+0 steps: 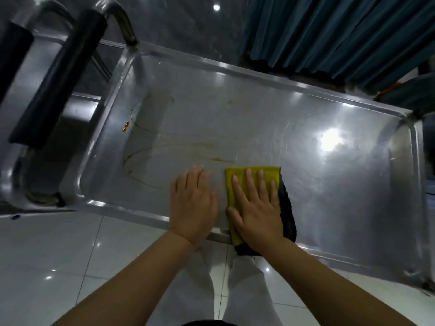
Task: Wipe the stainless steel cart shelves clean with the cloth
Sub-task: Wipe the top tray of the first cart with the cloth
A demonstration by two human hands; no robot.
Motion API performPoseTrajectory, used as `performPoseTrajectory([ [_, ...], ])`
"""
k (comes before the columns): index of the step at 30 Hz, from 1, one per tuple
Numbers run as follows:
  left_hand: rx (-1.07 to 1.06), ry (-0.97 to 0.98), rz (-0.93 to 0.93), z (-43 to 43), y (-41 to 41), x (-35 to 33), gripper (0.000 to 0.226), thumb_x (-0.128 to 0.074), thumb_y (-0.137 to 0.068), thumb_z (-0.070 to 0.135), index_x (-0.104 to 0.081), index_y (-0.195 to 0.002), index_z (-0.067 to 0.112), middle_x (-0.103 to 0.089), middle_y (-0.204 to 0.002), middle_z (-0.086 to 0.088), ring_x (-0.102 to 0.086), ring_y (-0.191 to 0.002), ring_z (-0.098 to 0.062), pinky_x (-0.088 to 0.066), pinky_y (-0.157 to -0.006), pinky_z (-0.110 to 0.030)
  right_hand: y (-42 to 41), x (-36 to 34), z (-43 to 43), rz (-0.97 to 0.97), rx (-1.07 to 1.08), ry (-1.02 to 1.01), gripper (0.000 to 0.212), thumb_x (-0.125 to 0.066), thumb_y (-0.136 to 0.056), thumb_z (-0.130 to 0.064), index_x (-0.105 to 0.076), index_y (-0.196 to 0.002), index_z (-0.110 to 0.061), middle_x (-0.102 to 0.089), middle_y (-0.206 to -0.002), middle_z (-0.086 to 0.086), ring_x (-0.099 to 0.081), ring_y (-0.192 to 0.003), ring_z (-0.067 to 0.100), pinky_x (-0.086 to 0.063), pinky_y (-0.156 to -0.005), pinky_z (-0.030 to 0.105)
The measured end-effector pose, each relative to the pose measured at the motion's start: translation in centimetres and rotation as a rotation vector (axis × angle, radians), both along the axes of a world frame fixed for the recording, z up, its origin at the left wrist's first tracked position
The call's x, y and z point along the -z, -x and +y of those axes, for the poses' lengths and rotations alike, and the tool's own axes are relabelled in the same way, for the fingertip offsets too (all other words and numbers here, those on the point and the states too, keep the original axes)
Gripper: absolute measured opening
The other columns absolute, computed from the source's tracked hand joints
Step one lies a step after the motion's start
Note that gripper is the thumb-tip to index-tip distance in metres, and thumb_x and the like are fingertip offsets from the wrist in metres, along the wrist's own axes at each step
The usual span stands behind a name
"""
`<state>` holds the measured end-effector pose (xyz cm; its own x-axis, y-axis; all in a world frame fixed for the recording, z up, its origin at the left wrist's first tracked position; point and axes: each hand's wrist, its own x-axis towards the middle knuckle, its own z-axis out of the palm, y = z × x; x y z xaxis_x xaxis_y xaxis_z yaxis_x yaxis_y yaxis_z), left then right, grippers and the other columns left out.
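Stainless steel cart's top shelf point(294, 128), a shallow shiny metal tray with a raised rim, was what needed cleaning, and it sat right in front of the person at an angle. Brownish dried rings and a small orange blob point(126, 127) showed toward the end by the cart's black-padded push handles point(56, 76), so that patch plainly hadn't been dealt with. A folded yellow cloth with a dark grey underside point(251, 175) lay flat on the shelf near the closest rim, its near end hanging over the edge. Right hand point(256, 208) was pressed palm-down on top of it, fingers straight and a bit spread, which I'd say spreads the pressure across the cloth rather than bunching it up. Left hand point(193, 203) lay flat on the bare metal just beside the cloth, not touching it, fingers straight and close together, probably bracing the cart so it wouldn't roll. White glossy floor tiles point(58, 255) and a teal pleated curtain point(329, 31) were around it. My guess is the wiping had barely reached the stained part, and the lower shelf, only glimpsed under the handles, looked untouched as far as I could tell.
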<state>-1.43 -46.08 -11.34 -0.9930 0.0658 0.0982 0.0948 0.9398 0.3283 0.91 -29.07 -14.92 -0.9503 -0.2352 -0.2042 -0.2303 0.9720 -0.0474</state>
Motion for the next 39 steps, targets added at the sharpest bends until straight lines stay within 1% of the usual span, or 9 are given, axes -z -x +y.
performPoseTrajectory([
  [4, -0.013, 0.044, -0.009, -7.5, 3.4, -0.9, 0.044, -0.042, -0.078, 0.03, -0.058, -0.109, 0.002, -0.058, -0.111, -0.02, -0.046, -0.102, -0.034, -0.033, -0.088, -0.043, 3.5, -0.3, -0.7, -0.011, 0.027, -0.023, 0.07, -0.026, -0.091, -0.059, -0.012, -0.153, -0.029, -0.007, -0.161, 0.007, 0.0, -0.148, 0.031, -0.002, -0.116, 0.051],
  [9, 0.071, 0.13, -0.072, -15.3, 4.5, 0.1, 0.051, -0.039, -0.083, 0.04, -0.055, -0.114, 0.002, -0.055, -0.119, -0.022, -0.044, -0.107, -0.034, -0.031, -0.093, -0.042, 14.3, -0.8, -1.5, -0.03, 0.157, -0.039, 0.075, -0.012, -0.084, -0.063, -0.006, -0.152, -0.033, -0.001, -0.161, 0.004, 0.003, -0.148, 0.028, 0.009, -0.116, 0.045],
  [13, 0.137, 0.148, -0.051, -18.8, 4.5, 1.8, 0.056, -0.041, -0.083, 0.043, -0.051, -0.119, 0.001, -0.054, -0.12, -0.024, -0.043, -0.108, -0.037, -0.034, -0.094, -0.049, 22.8, -0.7, -1.5, -0.023, 0.256, -0.033, 0.065, -0.022, -0.095, -0.057, -0.002, -0.153, -0.033, 0.003, -0.161, 0.004, 0.007, -0.147, 0.027, 0.007, -0.117, 0.047],
  [17, 0.173, 0.137, -0.01, -19.7, 4.3, 3.0, 0.057, -0.043, -0.085, 0.041, -0.048, -0.123, -0.002, -0.051, -0.122, -0.026, -0.042, -0.111, -0.038, -0.03, -0.098, -0.047, 26.6, -0.2, -1.9, -0.016, 0.346, -0.031, 0.064, -0.019, -0.097, -0.056, 0.0, -0.153, -0.032, 0.007, -0.161, 0.005, 0.01, -0.147, 0.028, 0.008, -0.117, 0.049],
  [21, 0.162, 0.108, -0.018, -20.2, 3.7, 3.2, 0.056, -0.042, -0.085, 0.041, -0.044, -0.125, 0.001, -0.05, -0.123, -0.025, -0.042, -0.112, -0.038, -0.031, -0.099, -0.049, 23.8, -0.6, -3.2, -0.023, 0.321, -0.031, 0.064, -0.02, -0.097, -0.055, -0.001, -0.153, -0.031, 0.007, -0.161, 0.006, 0.011, -0.147, 0.029, 0.01, -0.116, 0.048],
  [25, 0.164, 0.116, -0.045, -20.3, 3.7, 2.9, 0.056, -0.041, -0.085, 0.041, -0.047, -0.122, -0.001, -0.05, -0.121, -0.025, -0.042, -0.11, -0.038, -0.031, -0.097, -0.049, 15.6, -0.8, -5.4, -0.025, 0.233, -0.024, 0.069, -0.015, -0.092, -0.059, -0.001, -0.153, -0.031, 0.006, -0.161, 0.005, 0.01, -0.147, 0.028, 0.01, -0.117, 0.047],
  [32, 0.159, 0.118, -0.071, -20.1, 3.7, 2.5, 0.058, -0.039, -0.084, 0.043, -0.049, -0.118, -0.003, -0.052, -0.118, -0.027, -0.041, -0.106, -0.037, -0.029, -0.094, -0.045, 2.3, -0.1, -9.7, -0.007, 0.192, -0.015, 0.071, -0.025, -0.093, -0.059, -0.003, -0.153, -0.029, 0.0, -0.161, 0.007, 0.004, -0.147, 0.033, -0.003, -0.116, 0.053],
  [35, 0.15, 0.113, -0.064, -20.0, 3.7, 2.6, 0.057, -0.039, -0.083, 0.043, -0.048, -0.117, -0.002, -0.052, -0.117, -0.026, -0.041, -0.105, -0.037, -0.029, -0.093, -0.044, 3.2, -0.2, -10.0, -0.009, 0.19, -0.01, 0.071, -0.027, -0.092, -0.06, -0.003, -0.152, -0.03, -0.002, -0.161, 0.007, 0.003, -0.147, 0.033, -0.003, -0.116, 0.054],
  [39, 0.144, 0.115, -0.046, -20.1, 3.7, 2.9, 0.056, -0.039, -0.084, 0.042, -0.047, -0.118, -0.001, -0.051, -0.118, -0.025, -0.041, -0.105, -0.037, -0.03, -0.093, -0.045, 9.4, -0.3, -10.0, -0.009, 0.273, -0.028, 0.071, -0.026, -0.091, -0.059, -0.005, -0.153, -0.03, 0.002, -0.161, 0.006, 0.008, -0.147, 0.031, 0.005, -0.117, 0.051],
])
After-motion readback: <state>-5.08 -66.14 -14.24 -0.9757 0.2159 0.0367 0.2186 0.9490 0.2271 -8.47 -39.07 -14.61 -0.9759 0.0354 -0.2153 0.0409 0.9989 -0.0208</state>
